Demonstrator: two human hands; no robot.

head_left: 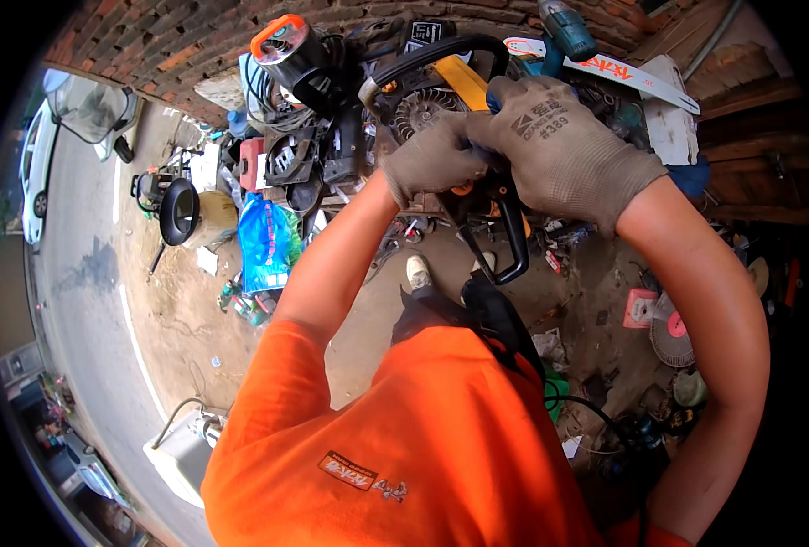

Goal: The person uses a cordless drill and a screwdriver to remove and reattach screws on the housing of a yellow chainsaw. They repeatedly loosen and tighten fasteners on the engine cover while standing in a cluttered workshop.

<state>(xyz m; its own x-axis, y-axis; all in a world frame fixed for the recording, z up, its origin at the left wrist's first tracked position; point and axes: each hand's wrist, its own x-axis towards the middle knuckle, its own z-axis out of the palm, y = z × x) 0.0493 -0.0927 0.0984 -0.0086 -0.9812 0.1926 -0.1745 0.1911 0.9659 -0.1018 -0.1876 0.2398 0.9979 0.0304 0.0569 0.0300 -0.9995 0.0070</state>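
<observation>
A partly opened chainsaw (465,84) with a yellow part stands on the cluttered bench in front of me. Its black front handle (436,46) arches over the far side, and the finned flywheel (421,111) lies exposed. The black rear handle (516,242) points toward me. My left hand (436,162), gloved in grey-brown, is closed at the saw's near side, just below the flywheel. Beside it, my gloved right hand (564,150) bends its fingers over the right part of the saw. Both hands meet at the saw's middle; what their fingertips hold is hidden.
Behind the saw lie a white guide bar (646,80) and a teal power tool (567,32). A black container with an orange handle (281,50) stands back left. At left are a blue plastic bag (263,242) and a black pan (179,210). A saw disc (674,337) lies at right.
</observation>
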